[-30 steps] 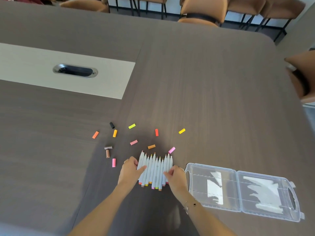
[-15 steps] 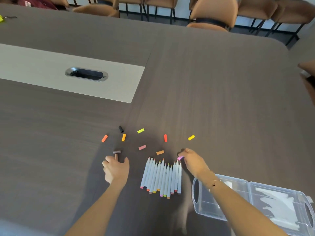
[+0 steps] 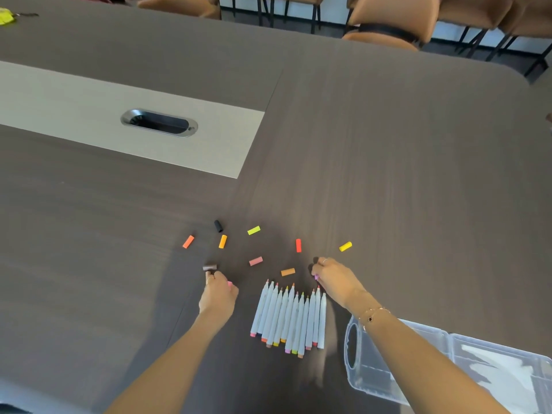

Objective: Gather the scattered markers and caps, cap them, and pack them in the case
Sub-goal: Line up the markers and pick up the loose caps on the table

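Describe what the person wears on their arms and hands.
Both forearms are bare, with no sleeves in view. The right wrist carries a thin gold chain bracelet with a small dark charm. The right hand and the left hand each wear a thin ring on one finger.

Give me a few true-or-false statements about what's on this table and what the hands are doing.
1. The markers lie side by side in a row. True.
2. Every marker is capped. False: the tips pointing away are bare, and loose caps lie around.
3. The clear case is open. True.
4. The right hand rests inside the case. False: it pinches a pink cap beyond the markers.
5. The left hand holds a pink cap. True.
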A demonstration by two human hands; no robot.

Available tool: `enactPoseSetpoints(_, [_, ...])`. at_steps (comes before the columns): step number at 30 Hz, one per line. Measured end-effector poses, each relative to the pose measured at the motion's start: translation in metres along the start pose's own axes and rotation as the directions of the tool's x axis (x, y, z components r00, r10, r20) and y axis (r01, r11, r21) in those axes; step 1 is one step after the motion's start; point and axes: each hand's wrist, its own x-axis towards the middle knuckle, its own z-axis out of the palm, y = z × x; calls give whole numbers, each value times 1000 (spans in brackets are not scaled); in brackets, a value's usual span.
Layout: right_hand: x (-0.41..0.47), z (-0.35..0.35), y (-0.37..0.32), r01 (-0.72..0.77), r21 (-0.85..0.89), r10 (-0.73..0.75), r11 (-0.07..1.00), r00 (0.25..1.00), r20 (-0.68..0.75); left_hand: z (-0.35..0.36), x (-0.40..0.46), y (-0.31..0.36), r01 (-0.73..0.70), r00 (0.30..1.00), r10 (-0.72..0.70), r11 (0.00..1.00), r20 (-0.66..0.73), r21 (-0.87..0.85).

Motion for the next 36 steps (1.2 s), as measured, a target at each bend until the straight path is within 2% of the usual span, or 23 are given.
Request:
enactPoseSetpoints(2, [4,-1,-3,-31,46,32,998,999,-21,-1,3,2,9,1000,-10,999,-23,-51])
enactPoseSetpoints(4, [5,-4,-5,-110,177,122,978,991,-54,-3,3,5,38,995,-53,984,-85,-174])
enactPoseSetpoints(6, [5,-5,-1,-175,379,220,909,972,-79,-8,4,8,49,983,-93,963,-157,-266])
enactPoseSetpoints(8, [7,-6,8,-249,508,342,825,935,-98,-14,6,8,60,967,-123,961,-222,-271])
enactPoseSetpoints(12, [20,-5,30,-440,544,595,715,791,-143,-20,20,-5,143,951,-175,980,-256,-140])
enactPoseSetpoints(15, [31,-8,42,-558,662,766,501,641,-39,-18,25,-8,200,939,-227,971,-258,-127])
enactPoseSetpoints(17, [37,-9,44,-618,638,787,459,616,31,-13,24,-3,199,937,-236,966,-259,-163])
enactPoseSetpoints(19, [43,-6,40,-637,569,771,520,637,8,-6,23,0,170,952,-187,981,-244,-88])
enactPoseSetpoints(23, [50,5,32,-622,352,686,700,722,-89,9,22,-5,98,968,-49,976,-246,194])
enactPoseSetpoints(25, [52,12,33,-572,230,602,788,793,-90,13,24,-10,9,975,50,965,-219,261])
enactPoseSetpoints(27, [53,13,32,-511,199,535,836,840,-93,12,25,-12,-27,975,97,944,-199,329])
enactPoseSetpoints(28, [54,11,30,-484,254,520,837,848,-99,10,24,-10,-48,971,115,953,-210,300])
enactPoseSetpoints(29, [55,9,26,-454,326,509,829,854,-104,8,25,-7,-77,960,125,978,-249,194])
enactPoseSetpoints(31, [58,3,18,-388,421,474,820,872,-120,3,24,2,-103,967,92,994,-237,-37])
enactPoseSetpoints(33, [58,1,8,-262,422,340,868,932,-122,-1,24,9,-103,964,63,984,-258,-144])
enactPoseSetpoints(36, [51,5,-7,-35,373,68,927,995,-76,-5,27,12,-99,949,39,979,-312,-180])
